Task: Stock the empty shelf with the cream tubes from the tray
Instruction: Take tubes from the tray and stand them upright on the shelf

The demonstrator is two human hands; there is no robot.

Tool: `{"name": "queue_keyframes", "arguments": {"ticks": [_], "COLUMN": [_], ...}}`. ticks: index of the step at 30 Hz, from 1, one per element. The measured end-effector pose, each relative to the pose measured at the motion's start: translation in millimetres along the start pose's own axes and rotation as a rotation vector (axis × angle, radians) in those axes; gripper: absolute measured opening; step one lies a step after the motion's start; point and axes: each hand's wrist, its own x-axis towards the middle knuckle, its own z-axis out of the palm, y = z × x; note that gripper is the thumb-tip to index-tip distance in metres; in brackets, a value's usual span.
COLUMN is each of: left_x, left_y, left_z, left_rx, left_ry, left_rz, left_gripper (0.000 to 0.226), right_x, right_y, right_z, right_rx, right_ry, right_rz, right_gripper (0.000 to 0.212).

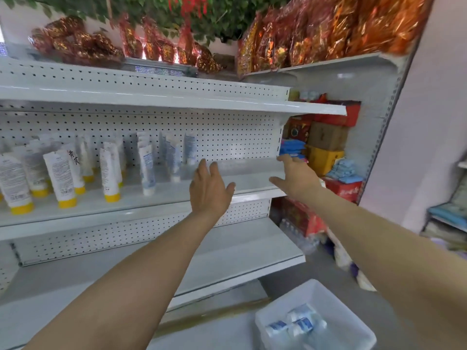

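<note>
Your left hand (pixel 209 188) and right hand (pixel 295 178) are empty, fingers spread, at the shelf's (pixel 252 173) bare end. Cream tubes (pixel 298 324) lie in the tray (pixel 316 286) at five o'clock. You're between placements, so reach down and grasp one.

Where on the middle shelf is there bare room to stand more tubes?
Bare: the right end of the middle shelf, between the blue-print tubes and the side upright. The lower shelf is bare too. Crowded: the left, with yellow-capped tubes.
</note>
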Motion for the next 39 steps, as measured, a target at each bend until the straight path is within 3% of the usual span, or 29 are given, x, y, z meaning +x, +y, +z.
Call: {"name": "queue_keyframes", "arguments": {"ticks": [10,19,27,31,35,39], "left_x": [-74.1,-111.0,-108.8,-103.9,-120.3,-157.1], "left_y": [162.7,209.5,195.5,170.4,128.0,81.5], "left_z": [46.3,124.9,278.4,378.8,473.1,532.0], "left_rx": [-0.149,-0.128,-0.145,-0.142,-0.021,0.055], "left_ry": [-0.141,-0.286,-0.492,-0.628,-0.833,-0.98], "left_rz": [0.035,0.076,0.043,0.003,-0.051,-0.179], "left_gripper": [0.064,0.059,0.055,0.053,0.067,0.065], "right_x": [-103.6,-138.6,-117.7,-102.5,-112.3,-141.7], "right_y": [134.8,227.3,324.1,376.8,417.3,445.1], "right_z": [-71.4,-37.6,69.2,154.4,244.8,327.3], "right_rx": [0.025,0.076,0.106,0.085,0.155,0.228], "right_ry": [0.022,-0.083,-0.241,-0.399,-0.589,-0.787], "right_rz": [0.221,0.383,0.543,0.617,0.725,0.788], "right_gripper": [0.056,0.055,0.062,0.057,0.057,0.055]}}
